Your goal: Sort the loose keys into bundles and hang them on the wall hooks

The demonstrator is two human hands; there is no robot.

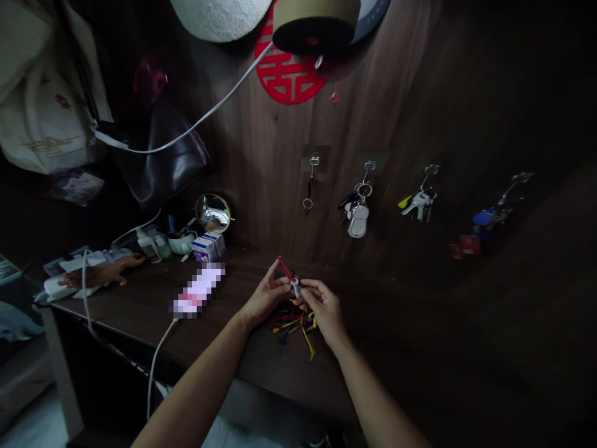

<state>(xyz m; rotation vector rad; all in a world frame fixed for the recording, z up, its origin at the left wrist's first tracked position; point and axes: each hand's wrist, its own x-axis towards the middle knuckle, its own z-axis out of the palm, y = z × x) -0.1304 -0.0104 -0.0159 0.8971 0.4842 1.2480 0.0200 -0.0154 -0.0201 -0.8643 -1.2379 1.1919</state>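
Just above the dark wooden tabletop, both hands meet around a small silver key point(295, 284). My left hand point(267, 297) is closed, its fingers pinching the key's head and a thin red strap point(285, 269) that sticks up beside the index finger. From the other side, my right hand point(321, 303) pinches the key's lower part between thumb and fingers. Fingers hide some of what is held. Beneath the hands lies a bundle of coloured cords point(291, 320), red, yellow, green and blue, with one yellow end reaching toward the table's front.
A blurred lit phone point(199, 291) with a white cable lies left of the hands. Behind it stand a small box point(208, 247) and a round mirror point(213, 213). Key bunches point(358, 218) hang from wall hooks. Bags point(158, 155) and hats point(317, 22) hang above.
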